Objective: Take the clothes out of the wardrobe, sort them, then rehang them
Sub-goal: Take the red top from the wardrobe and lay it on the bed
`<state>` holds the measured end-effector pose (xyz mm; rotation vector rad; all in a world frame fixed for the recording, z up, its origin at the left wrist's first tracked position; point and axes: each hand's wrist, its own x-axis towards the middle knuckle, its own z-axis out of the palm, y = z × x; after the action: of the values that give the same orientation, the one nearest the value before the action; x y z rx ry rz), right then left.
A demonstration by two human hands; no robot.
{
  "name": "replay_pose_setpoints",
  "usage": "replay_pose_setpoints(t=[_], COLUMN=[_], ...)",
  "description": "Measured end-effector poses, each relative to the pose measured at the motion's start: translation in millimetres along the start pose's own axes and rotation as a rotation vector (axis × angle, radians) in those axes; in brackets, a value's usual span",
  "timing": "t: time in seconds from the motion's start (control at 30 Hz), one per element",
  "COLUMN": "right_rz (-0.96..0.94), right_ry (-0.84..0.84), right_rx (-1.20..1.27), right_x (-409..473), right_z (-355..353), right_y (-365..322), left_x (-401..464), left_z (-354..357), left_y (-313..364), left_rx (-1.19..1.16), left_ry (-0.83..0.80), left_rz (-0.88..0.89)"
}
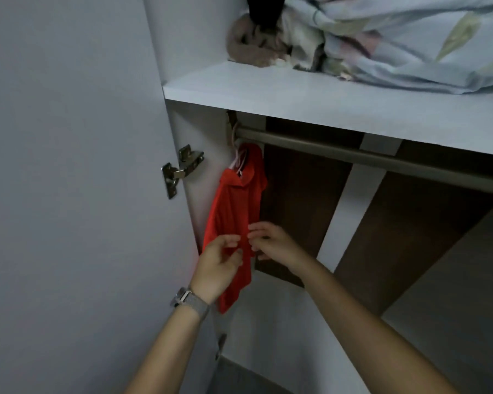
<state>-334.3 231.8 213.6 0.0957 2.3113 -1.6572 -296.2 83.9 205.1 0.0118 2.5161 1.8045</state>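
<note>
Hanger (241, 163) half hidden inside red shirt (234, 223)

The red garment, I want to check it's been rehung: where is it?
Head view: the red garment hangs on a pink hanger at the rail's far left end, beside the hinged side panel, both hands at its lower half.

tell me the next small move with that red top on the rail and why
Probably smooth the red top straight, then let go. It already hangs on a pink hanger at the left end of the rail, and the left hand and right hand are both at its lower edge, so only tidying seems left.
</note>
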Motion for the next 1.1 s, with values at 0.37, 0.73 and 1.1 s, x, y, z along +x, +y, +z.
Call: replay_pose_setpoints(t=[0.37, 0.73, 1.1], right_rz=[-0.019, 0.078, 0.111], right_ry=[0.2, 0.241, 0.122], right_rx=[0.174, 0.407, -0.041], right_x=[124.2, 139.3, 34.2], right_z=[24.4, -7.6, -65.2], right_y=[-80.0, -111.3, -23.7], left_x=[52.2, 60.7, 76.6], left_z=[-13.7, -18.1, 1.6], left_y=[9.5, 24.5, 6.0], left_rx=[0.155, 0.036, 0.077], left_ry=[0.173, 0.197, 0.105], left_rz=[0.103, 0.168, 0.204])
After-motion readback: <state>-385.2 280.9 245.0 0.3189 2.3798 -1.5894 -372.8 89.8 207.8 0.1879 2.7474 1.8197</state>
